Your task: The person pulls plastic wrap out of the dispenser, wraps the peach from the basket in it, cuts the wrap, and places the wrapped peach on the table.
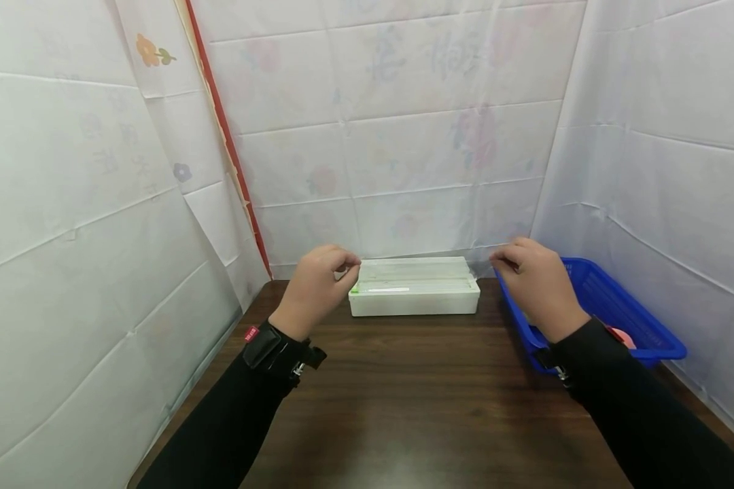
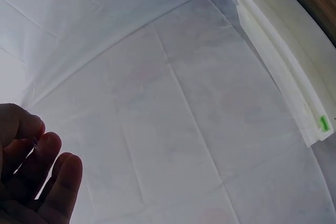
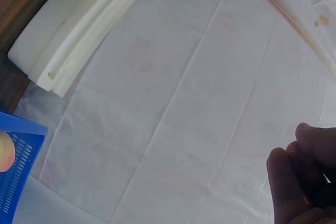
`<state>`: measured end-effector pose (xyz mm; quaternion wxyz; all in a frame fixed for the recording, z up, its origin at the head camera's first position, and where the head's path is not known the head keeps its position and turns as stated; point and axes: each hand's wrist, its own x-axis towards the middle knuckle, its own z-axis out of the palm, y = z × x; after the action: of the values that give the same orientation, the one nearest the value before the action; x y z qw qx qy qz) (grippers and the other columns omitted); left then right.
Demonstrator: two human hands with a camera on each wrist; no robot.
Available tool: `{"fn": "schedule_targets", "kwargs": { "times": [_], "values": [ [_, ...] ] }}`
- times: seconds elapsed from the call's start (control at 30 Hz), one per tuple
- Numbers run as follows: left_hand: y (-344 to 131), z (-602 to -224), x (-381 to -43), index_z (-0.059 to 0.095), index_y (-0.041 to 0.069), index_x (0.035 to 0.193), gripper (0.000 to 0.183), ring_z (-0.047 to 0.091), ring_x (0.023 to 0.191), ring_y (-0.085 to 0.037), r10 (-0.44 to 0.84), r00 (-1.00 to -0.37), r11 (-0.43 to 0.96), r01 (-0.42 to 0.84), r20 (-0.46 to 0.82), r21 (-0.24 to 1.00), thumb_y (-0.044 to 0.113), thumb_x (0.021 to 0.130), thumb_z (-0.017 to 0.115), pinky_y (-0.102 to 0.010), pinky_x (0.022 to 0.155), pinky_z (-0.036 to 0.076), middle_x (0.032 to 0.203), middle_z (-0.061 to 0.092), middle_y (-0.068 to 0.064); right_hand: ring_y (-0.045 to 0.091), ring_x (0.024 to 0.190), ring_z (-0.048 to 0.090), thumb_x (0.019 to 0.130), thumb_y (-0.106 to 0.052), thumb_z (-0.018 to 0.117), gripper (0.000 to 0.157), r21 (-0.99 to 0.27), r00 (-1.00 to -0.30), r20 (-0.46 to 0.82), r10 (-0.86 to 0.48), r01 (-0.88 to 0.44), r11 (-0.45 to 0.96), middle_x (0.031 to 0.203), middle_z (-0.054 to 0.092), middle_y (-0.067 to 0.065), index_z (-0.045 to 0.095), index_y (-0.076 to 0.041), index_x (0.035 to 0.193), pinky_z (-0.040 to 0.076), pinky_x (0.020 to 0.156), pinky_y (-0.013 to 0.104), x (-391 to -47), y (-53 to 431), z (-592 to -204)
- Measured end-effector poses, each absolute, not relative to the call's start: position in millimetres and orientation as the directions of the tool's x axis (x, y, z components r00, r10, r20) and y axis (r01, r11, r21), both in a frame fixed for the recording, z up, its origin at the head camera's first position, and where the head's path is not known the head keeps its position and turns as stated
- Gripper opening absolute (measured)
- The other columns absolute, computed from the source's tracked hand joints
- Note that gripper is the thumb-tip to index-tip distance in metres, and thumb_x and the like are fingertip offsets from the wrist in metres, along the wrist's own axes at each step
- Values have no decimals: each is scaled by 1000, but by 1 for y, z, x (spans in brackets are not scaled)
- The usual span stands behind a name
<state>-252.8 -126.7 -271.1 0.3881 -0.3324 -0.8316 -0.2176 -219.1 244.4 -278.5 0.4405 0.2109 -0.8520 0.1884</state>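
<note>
Both hands are raised at about the same height above the table, one on each side of a long white cling film dispenser (image 1: 414, 303). My left hand (image 1: 318, 288) pinches a thin clear film (image 2: 35, 143) between thumb and forefinger, seen as a small glint in the left wrist view. My right hand (image 1: 538, 285) has thumb and fingertips pressed together near the basket; the film there is barely visible. Between the hands the film is too transparent to trace fully. The dispenser lies flat, with a green mark (image 2: 324, 124) at its left end.
A blue plastic basket (image 1: 648, 350) stands at the right, partly behind the right forearm, with a pinkish round thing (image 3: 6, 151) inside. The dark wooden table (image 1: 404, 401) is enclosed by white sheeting (image 1: 404, 156) on the left, back and right.
</note>
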Motion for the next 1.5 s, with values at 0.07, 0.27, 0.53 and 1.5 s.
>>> {"fn": "schedule_targets", "kwargs": {
  "times": [0.07,0.27,0.53,1.5],
  "values": [
    [-127,-270,-248,81,9,104,11,70,91,-19,386,-478,686,720,789,100,10,101,71,-34,82,59,98,76,-5,20,81,63,97,-2,75,8,-139,-524,830,-190,-525,840,93,70,8,81,-6,102,49,70,38,-216,245,-279],
    [-128,-265,-238,81,8,103,10,71,92,-21,386,-460,681,727,800,89,9,100,72,-34,80,61,98,77,-5,19,81,63,97,-2,75,8,-146,-527,829,-187,-526,838,93,70,8,81,-5,102,47,69,36,-206,243,-275],
    [-128,-267,-232,81,8,97,8,69,86,-16,409,-440,664,744,799,70,8,98,73,-32,76,60,93,76,-4,21,86,67,97,-2,75,9,-157,-549,814,-190,-523,838,94,72,6,81,-7,100,53,72,41,-196,243,-277],
    [-125,-404,-187,81,17,91,10,58,82,-2,673,-642,626,759,368,179,7,90,82,-22,75,55,87,71,10,-5,75,53,80,5,87,29,-250,-776,575,-259,-468,848,79,60,-18,75,-21,83,55,66,25,-125,254,-409]
  ]
}}
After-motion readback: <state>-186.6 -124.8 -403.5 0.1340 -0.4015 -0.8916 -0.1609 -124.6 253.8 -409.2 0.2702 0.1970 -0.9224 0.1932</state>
